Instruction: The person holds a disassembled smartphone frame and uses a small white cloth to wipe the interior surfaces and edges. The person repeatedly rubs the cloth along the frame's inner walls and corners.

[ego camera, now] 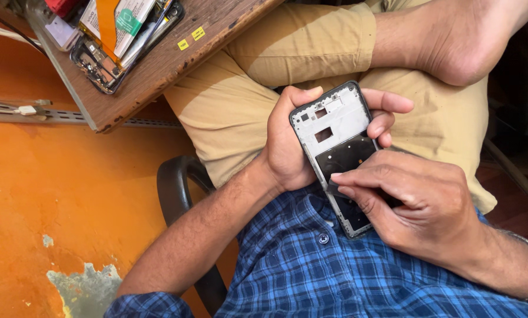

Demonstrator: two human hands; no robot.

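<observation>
Bare phone frame [336, 144], centre of pic, white w/ black panel.
L hand [290, 150] wraps it; R hand [420, 203] curled, fingertips [338, 177] pressing panel.

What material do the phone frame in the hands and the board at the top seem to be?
Phone frame: probably plastic or painted metal, matte pale grey with cut-out openings and a dark panel below.
Board: wood or wood-look laminate, brown grain, chipped worn edge.

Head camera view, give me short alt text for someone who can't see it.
A person's left hand grips a bare grey and black rectangular phone frame over their lap while the right hand presses its fingers onto it. A brown wooden board holds phone parts nearby.
</observation>
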